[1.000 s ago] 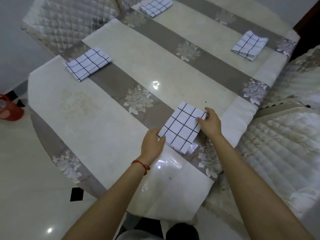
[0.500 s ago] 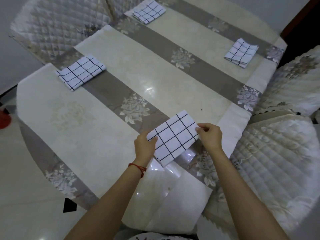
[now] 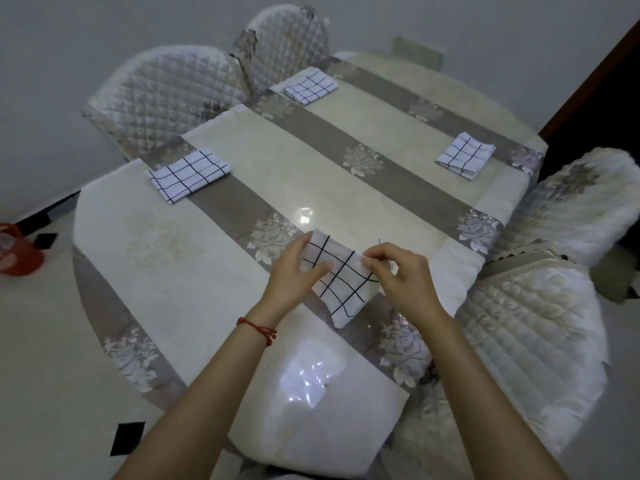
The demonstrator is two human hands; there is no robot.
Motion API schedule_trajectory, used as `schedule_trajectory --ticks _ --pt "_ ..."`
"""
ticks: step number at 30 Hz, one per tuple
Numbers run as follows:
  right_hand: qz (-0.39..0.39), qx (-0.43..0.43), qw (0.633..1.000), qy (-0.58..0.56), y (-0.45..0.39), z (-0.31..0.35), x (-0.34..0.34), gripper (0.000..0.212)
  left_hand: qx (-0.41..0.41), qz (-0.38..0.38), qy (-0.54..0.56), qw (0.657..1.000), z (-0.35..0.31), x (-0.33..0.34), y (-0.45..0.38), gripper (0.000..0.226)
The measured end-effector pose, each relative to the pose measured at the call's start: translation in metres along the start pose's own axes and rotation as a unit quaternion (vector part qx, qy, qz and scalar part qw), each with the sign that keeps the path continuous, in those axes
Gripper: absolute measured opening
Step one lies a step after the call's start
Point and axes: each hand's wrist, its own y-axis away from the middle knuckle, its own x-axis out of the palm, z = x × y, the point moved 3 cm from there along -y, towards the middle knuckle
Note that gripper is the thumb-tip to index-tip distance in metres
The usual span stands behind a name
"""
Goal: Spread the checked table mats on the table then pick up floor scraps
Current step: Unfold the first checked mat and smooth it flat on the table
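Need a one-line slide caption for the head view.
Both hands, left and right, hold a folded checked mat above the table.

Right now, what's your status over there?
Both hands, left hand and right hand, gripping folded checked mat over the table. Three other mats lie folded. Nothing in the way.

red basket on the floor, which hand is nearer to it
Left. The left hand holds the near mat's side facing the red basket; the right hand pinches its far side.
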Motion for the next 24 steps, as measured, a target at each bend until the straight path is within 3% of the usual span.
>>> schedule_trajectory --ticks 4,7,13,18,20,24 --pt "-0.020 -0.013 0.998 -0.062 0.010 0.015 -0.021 0.019 0.034 0.035 0.087 0.995 -0.032 -0.002 0.004 0.008" --pt "-0.049 -0.015 0.996 -0.077 0.014 0.014 -0.039 0.031 0.034 0.046 0.078 0.995 -0.043 -0.004 0.007 0.019" --pt "-0.106 0.016 0.988 -0.113 0.014 0.009 -0.064 0.029 0.011 0.134 0.060 0.989 -0.051 0.004 0.022 0.015" --pt "-0.127 0.044 0.990 -0.035 0.009 0.011 -0.073 0.011 0.019 0.084 0.064 0.994 -0.065 0.003 0.030 0.017" --pt "-0.136 0.048 0.988 0.053 0.011 0.014 -0.072 0.023 0.018 0.062 0.081 0.995 -0.077 0.001 0.031 0.017" --pt "-0.111 0.003 0.994 0.014 0.023 0.037 -0.058 0.016 0.020 0.022 0.115 0.993 -0.098 0.001 0.033 0.020"
